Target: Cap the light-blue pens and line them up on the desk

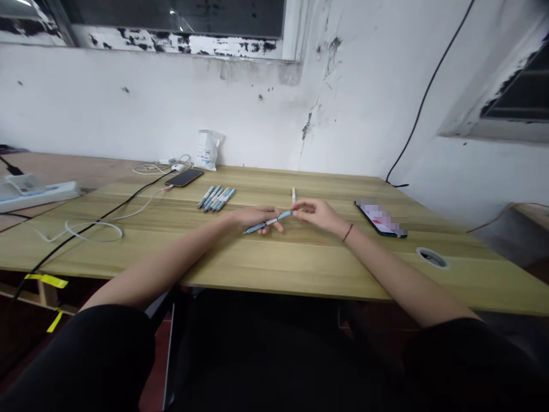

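Head view: the left hand grips a blue pen across its fingers, while the right hand pinches the pen's far end. The pen lies between them over a wooden table, near a row of pens.

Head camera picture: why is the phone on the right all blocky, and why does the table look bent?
In the head view, the phone screen is hidden by pixelated blocks; wide-angle distortion stretches the table and slants its edges; a small glare spot shines on the window glass.
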Motion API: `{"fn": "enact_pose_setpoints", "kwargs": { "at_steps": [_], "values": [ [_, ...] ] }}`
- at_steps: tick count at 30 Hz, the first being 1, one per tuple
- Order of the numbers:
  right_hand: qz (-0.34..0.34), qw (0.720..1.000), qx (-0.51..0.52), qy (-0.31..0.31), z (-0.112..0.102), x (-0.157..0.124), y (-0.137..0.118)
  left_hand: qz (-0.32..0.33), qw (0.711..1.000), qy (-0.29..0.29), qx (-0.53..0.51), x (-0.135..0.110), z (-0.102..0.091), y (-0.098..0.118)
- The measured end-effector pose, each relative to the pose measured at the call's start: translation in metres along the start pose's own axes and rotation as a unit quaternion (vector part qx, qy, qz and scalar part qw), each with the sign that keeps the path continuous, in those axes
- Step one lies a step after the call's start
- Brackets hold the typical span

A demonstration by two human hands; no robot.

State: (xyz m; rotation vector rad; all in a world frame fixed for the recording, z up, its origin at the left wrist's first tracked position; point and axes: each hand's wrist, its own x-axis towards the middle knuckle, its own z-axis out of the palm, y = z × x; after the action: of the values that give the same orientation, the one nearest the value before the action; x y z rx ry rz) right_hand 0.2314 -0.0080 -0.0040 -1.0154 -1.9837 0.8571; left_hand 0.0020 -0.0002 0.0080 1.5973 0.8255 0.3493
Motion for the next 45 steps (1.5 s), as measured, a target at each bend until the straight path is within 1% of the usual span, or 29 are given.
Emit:
{"fn": "enact_pose_setpoints", "kwargs": {
  "at_steps": [3, 8, 12, 16, 21, 26, 29, 32, 36, 39, 42, 45],
  "values": [
    [-0.022, 0.999, -0.027, 0.009, 0.0009, 0.0, 0.0, 0.001, 1.0, -0.003, 0.007, -0.0012, 0.0003, 0.0012],
    [-0.046, 0.995, -0.081, 0.023, 0.0021, 0.0, 0.0013, -0.002, 1.0, 0.009, 0.0, -0.0003, -0.0013, -0.0017],
    [-0.054, 0.995, -0.087, 0.014, 0.0027, -0.0011, 0.0009, 0.003, 1.0, 0.018, 0.024, 0.0007, -0.003, -0.005],
    [-0.049, 0.994, -0.097, 0.005, 0.0038, -0.0013, 0.0, 0.01, 1.0, 0.014, 0.021, -0.0008, -0.002, -0.0035],
    [-0.032, 0.997, -0.072, -0.012, 0.0054, -0.0009, -0.0003, 0.004, 1.0, 0.002, 0.017, -0.0019, 0.0008, 0.001],
    [-0.03, 0.999, -0.011, 0.006, 0.0062, -0.0009, 0.0019, -0.011, 1.0, 0.004, -0.002, 0.0018, 0.0, 0.0012],
    [-0.034, 0.999, 0.002, 0.001, 0.0065, -0.0005, 0.0038, -0.013, 1.0, 0.001, -0.003, 0.0031, -0.0009, 0.0005],
    [-0.029, 0.999, -0.005, -0.014, 0.0062, -0.0001, 0.0038, -0.018, 1.0, 0.004, -0.006, 0.003, -0.001, 0.0001],
    [-0.018, 0.999, -0.039, -0.029, 0.0046, -0.0005, 0.0006, -0.019, 1.0, -0.005, -0.002, 0.0022, -0.0007, 0.0004],
    [-0.011, 0.998, -0.033, -0.043, 0.0032, -0.0012, -0.002, -0.014, 1.0, -0.004, 0.003, 0.0022, -0.0003, 0.0006],
    [-0.015, 0.999, -0.003, -0.036, 0.0021, -0.0022, -0.0031, -0.018, 1.0, 0.001, 0.001, 0.0028, -0.0001, 0.0005],
    [-0.037, 0.999, 0.0, -0.024, 0.0016, -0.003, -0.0027, -0.017, 1.0, -0.001, 0.002, 0.0028, -0.0004, 0.0006]
  ]
}}
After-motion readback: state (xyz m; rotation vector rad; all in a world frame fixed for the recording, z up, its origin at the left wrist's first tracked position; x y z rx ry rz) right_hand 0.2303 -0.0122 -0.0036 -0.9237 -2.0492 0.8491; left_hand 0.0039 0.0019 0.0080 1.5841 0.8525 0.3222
